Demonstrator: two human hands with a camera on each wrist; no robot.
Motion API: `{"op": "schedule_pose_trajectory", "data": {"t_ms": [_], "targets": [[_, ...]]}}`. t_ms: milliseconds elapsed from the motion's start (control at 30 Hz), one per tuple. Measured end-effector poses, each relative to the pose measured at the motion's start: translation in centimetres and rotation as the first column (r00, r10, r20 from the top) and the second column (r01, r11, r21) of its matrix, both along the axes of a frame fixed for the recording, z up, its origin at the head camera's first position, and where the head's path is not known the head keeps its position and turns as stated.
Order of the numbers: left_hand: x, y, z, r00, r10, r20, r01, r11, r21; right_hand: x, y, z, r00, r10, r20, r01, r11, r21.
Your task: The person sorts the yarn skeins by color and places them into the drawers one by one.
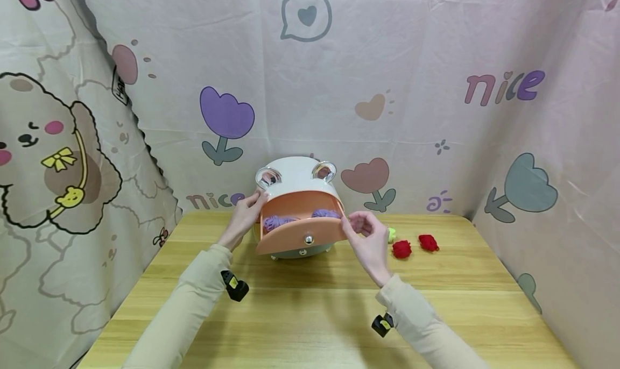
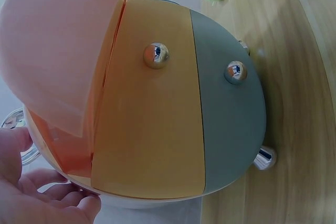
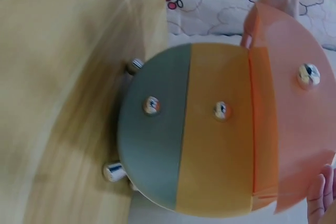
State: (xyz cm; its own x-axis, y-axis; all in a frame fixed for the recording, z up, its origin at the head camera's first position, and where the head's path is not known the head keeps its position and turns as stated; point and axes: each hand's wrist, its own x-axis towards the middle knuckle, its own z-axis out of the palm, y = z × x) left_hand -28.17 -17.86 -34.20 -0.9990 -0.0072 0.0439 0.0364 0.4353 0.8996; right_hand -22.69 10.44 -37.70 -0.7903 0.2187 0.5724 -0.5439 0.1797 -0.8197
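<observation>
- While the left hand (image 1: 247,212) rests with relaxed fingers against the round drawer box (image 1: 296,171), the right hand (image 1: 364,234) pinches the pulled-out pink drawer (image 1: 302,234).
- Risk, as I judge it: pulling unevenly could tip the small-footed box or spill the purple yarn (image 1: 325,213).
- Box: white, mid-surface (image 1: 310,304), chrome knobs, orange and grey drawers below.

A round white drawer box (image 1: 295,178) is set at the table's (image 1: 310,315) back edge; its pink top drawer (image 1: 301,234), pulled out, is filled with purple yarn (image 1: 278,220).
</observation>
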Motion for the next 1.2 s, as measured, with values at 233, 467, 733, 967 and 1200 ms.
{"op": "schedule_pose_trajectory", "data": {"t_ms": [233, 467, 733, 967, 1200], "targets": [[0.0, 0.0, 0.0, 1.0, 0.001, -0.003, -0.001, 1.0, -0.003, 1.1, -0.9, -1.3, 0.994, 0.105, 0.044, -0.1, 0.99, -0.094], [0.0, 0.0, 0.0, 1.0, 0.001, 0.002, -0.001, 1.0, 0.004, 1.9, -1.7, -1.4, 0.987, 0.139, 0.084, -0.133, 0.988, -0.079], [0.0, 0.0, 0.0, 1.0, 0.005, -0.006, -0.005, 1.0, 0.001, 2.0, -2.5, -2.0, 0.972, 0.201, 0.12, -0.2, 0.98, -0.02], [0.1, 0.0, 0.1, 1.0, 0.001, 0.0, -0.001, 1.0, 0.0, 2.0, -3.2, -2.5, 0.973, 0.229, 0.023, -0.23, 0.97, 0.08], [0.0, 0.0, 0.1, 1.0, -0.006, 0.002, 0.006, 1.0, 0.006, 1.9, -3.8, -2.6, 0.965, 0.261, 0.009, -0.261, 0.96, 0.102]]}}
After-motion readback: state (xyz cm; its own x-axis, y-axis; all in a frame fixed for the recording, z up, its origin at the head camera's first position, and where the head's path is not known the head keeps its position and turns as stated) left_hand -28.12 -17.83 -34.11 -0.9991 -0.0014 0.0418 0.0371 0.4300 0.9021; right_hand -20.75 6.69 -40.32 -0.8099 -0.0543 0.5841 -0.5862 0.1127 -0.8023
